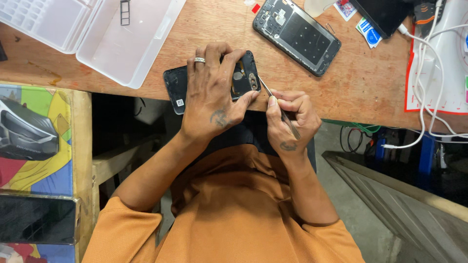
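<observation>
Fingers of the left hand clamp the opened phone; right hand pinches tweezers, tips at its camera corner. Back already off, inside work looks unfinished.

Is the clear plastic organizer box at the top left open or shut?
Open. The clear organizer box lies spread flat on the wooden table, its divided tray and plain lid side by side.

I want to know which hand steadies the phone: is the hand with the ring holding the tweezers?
No. The left hand, with the ring, presses on the opened phone; the right hand holds the tweezers.
</observation>
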